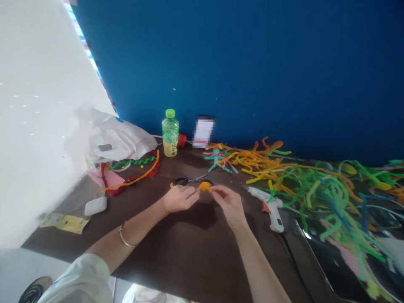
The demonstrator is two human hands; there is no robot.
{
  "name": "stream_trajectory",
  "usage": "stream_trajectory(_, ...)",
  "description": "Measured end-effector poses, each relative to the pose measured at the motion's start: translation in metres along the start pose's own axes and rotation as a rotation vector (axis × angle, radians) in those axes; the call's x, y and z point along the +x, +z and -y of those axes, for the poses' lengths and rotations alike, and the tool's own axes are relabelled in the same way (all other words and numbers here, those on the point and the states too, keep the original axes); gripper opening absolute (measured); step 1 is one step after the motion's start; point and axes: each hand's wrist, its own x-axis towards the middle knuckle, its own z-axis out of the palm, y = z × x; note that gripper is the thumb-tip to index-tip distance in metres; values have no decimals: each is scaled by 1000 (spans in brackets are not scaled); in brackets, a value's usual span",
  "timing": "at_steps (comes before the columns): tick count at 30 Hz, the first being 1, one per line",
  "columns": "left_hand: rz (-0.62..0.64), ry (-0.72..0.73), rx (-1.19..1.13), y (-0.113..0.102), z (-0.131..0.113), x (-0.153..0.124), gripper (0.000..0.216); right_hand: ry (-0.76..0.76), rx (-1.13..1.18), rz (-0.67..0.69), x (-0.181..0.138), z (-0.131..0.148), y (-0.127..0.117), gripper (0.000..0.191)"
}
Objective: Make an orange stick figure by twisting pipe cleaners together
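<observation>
A small bundle of orange pipe cleaner is held between my two hands, above the dark table. My left hand is closed on its left side, with a yellow-orange end poking out by the knuckles. With thumb and forefinger, my right hand pinches the right end of the bundle. Scissors with dark handles lie just behind the hands. Beyond them a small turquoise and pink pipe-cleaner figure stands or leans; which one I cannot tell.
Many orange pipe cleaners and green ones heap along the right. A corded white glue gun lies right of my hands. A drink bottle and a phone stand near the blue partition. At left are a plastic bag and white case.
</observation>
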Motion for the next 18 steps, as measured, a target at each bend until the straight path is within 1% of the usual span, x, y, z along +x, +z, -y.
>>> stream_trajectory(2, -51, 86, 101, 0, 0, 1, 20, 71, 58, 5, 0, -3, -2, 14)
stream_trajectory(4, -106, 93, 141, 1, 1, 0, 19, 124, 86, 3, 0, -4, -2, 17)
stream_trajectory(6, -160, 36, 127, 4, 3, -1, 19, 156, 94, -2, 0, -4, -2, 19)
stream_trajectory(9, -226, -71, 29, 11, 4, -4, 20, 172, 86, -7, 1, -2, 0, 22)
stream_trajectory(15, -383, -241, -222, 21, 0, 0, 11, 149, 61, 10, 0, 1, 3, 22)
stream_trajectory(18, -467, -340, -293, 23, -4, 5, 7, 143, 57, 14, 0, 2, 4, 23)
